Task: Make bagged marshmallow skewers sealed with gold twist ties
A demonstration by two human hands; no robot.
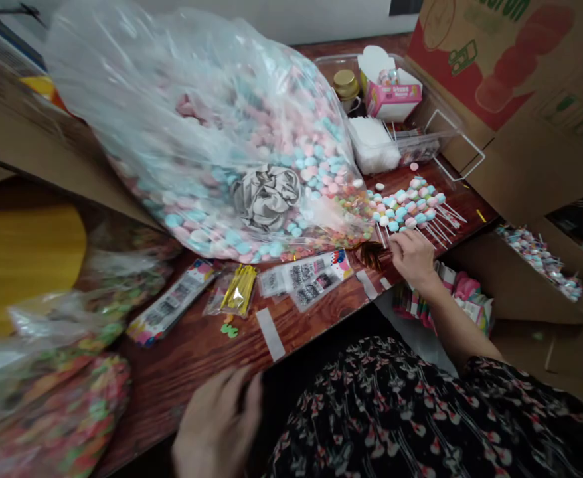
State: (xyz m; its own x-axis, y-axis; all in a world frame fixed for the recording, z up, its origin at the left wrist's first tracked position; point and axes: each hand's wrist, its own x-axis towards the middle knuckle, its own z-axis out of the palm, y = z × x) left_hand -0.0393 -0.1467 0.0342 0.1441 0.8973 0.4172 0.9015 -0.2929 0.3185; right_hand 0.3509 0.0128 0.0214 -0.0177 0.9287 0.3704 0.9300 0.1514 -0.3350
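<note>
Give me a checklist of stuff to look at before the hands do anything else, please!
1. Right hand near the candy sticks: ok, it is right beside the pile.
2. Right hand gripping a stick: cannot tell, the fingertips are partly hidden.
3. Left hand away from the pile: ok, it is at the near edge of the table, blurred.
4. Candies left in the big clear bag: ok, lots of pink and blue ones.
5. No loose candy lying about: not ok, a pink candy lies behind the pile and green pieces lie near the front edge.
</note>
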